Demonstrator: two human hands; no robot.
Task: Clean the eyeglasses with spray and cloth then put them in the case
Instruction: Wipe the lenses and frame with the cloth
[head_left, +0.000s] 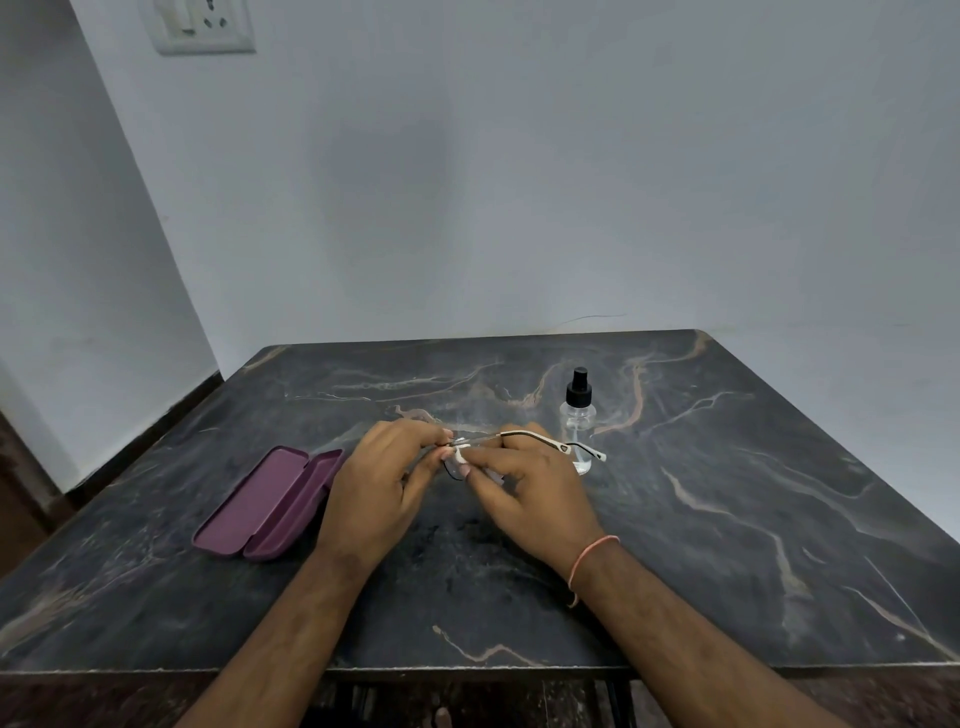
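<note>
Head view: above the middle of the dark marble table, the left hand pinches the eyeglasses while the right hand presses a small white cloth against a lens. The purple case lies open at left; the spray bottle stands just beyond the hands.

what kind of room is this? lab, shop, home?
Probably a plain room in a home or small office, not a lab. A dark marble-patterned table is pushed against bare painted walls, with a wall socket and switch plate in the corner. On it sit only a purple case and a spray bottle.
</note>
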